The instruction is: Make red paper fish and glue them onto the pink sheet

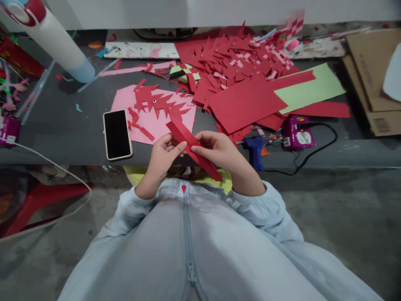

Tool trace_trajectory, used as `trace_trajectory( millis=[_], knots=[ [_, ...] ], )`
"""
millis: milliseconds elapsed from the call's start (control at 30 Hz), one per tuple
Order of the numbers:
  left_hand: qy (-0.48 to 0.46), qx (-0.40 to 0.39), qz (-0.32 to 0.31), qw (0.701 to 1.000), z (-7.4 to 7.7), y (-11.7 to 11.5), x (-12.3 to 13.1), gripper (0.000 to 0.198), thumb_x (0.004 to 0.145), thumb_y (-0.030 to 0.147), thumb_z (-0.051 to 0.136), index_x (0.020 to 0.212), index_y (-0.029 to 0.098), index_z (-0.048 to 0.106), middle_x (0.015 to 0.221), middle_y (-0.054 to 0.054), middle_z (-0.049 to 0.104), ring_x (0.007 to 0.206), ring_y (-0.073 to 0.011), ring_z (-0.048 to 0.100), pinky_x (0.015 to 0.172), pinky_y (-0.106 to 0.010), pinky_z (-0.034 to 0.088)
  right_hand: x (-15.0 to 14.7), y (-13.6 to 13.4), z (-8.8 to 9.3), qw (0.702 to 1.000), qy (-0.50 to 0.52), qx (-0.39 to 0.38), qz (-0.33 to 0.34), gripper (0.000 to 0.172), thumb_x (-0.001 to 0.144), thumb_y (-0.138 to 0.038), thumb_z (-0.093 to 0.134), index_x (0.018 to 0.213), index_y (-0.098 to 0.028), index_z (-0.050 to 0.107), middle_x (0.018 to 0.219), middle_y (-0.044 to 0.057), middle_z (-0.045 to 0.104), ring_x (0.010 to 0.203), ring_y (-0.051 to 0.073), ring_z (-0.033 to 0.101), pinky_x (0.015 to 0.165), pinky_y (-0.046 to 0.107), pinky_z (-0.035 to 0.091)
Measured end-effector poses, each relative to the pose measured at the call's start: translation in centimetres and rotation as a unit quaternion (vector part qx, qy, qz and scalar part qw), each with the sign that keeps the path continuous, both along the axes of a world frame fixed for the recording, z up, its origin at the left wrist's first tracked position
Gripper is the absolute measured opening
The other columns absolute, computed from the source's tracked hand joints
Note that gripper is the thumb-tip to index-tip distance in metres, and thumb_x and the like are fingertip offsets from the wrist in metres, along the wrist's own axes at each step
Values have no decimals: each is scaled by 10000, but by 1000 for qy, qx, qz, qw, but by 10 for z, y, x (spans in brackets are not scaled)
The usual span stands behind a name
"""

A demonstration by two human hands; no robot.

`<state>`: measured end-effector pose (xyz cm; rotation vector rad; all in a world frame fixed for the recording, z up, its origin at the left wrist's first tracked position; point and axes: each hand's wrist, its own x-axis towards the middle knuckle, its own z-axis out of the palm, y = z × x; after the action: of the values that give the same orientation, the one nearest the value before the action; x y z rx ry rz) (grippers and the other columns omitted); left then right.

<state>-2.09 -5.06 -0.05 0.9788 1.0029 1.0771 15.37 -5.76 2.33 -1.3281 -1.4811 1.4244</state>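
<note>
A long red paper strip (205, 163) slants in front of me at the table's front edge. My left hand (167, 152) pinches its left side between thumb and fingers. On the other side my right hand (213, 146) grips the same strip, thumb on top. Just beyond the hands lies a pink paper sheet (123, 98) carrying several spiky red paper cutouts (156, 102), some with small round eyes. A phone (118, 134) with a dark screen rests left of my left hand. Right of my right hand is a blue glue gun (255, 150).
A heap of red paper cutouts (232, 54) spreads at the back, with red paper sheets (247, 102) and a light green sheet (313, 90) before it. A purple box (297, 133) with a black cord sits right; cardboard (372, 71) lies beyond. A white bottle (59, 42) stands left.
</note>
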Motion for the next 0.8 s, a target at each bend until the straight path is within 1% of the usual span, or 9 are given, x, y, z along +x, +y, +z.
trace_trajectory(
  millis=[100,167,300,400,467,567,633,700,800],
  knots=[
    [36,11,23,999,-1,4,-9,395,665,519,837,715,168,663,638,28,670,535,-76,603,543,-192,505,5,-3,0,997,-78,1,26,189,767,-367,655,779,-178,644,693,8,646,644,151,571,574,264,425],
    [65,21,40,997,-1,6,-14,405,666,520,834,650,168,635,584,30,653,522,-82,607,531,-189,497,6,-4,1,992,-114,-4,46,179,780,-358,641,751,-182,635,663,4,639,622,152,565,556,259,402],
    [76,15,18,997,2,2,-15,362,669,486,837,684,167,668,587,22,670,522,-100,633,544,-205,522,2,-6,0,992,-123,20,38,195,821,-370,633,812,-179,668,716,10,678,642,149,574,584,261,407],
    [80,-5,-10,997,5,-4,-12,351,671,476,839,709,159,694,598,2,690,543,-120,660,569,-224,548,-5,-6,-1,991,-122,50,17,217,848,-383,627,834,-175,689,743,16,689,645,144,569,601,265,411],
    [80,-24,-20,996,5,-8,-10,385,670,512,832,719,154,698,606,-13,702,557,-139,683,584,-242,569,-9,-6,-3,984,-154,85,-9,198,853,-359,627,828,-178,703,750,25,691,653,150,572,611,273,415],
    [58,-59,-22,996,2,-10,-10,483,678,617,787,733,148,687,619,-35,715,585,-173,719,602,-271,597,-14,-9,-3,957,-231,164,-54,154,856,-302,637,878,-191,740,814,51,705,729,179,604,658,295,440],
    [43,-73,-17,996,0,-10,-10,522,690,656,759,749,144,683,624,-45,718,626,-198,744,630,-292,614,-16,-11,-3,934,-275,215,-70,177,893,-282,607,942,-207,759,871,69,708,807,197,622,713,314,462],
    [28,-81,-8,996,-1,-10,-11,527,692,657,760,763,141,681,635,-51,724,664,-214,758,663,-309,628,-18,-14,-3,910,-311,266,-67,230,940,-256,544,1002,-230,764,903,76,705,856,203,619,752,327,468],
    [1,-89,10,996,0,-9,-11,518,674,645,781,752,146,668,659,-54,737,667,-213,760,670,-314,638,-20,-18,-3,873,-358,329,-42,322,977,-189,455,1084,-259,750,943,78,702,852,194,587,770,336,457]
  ],
)
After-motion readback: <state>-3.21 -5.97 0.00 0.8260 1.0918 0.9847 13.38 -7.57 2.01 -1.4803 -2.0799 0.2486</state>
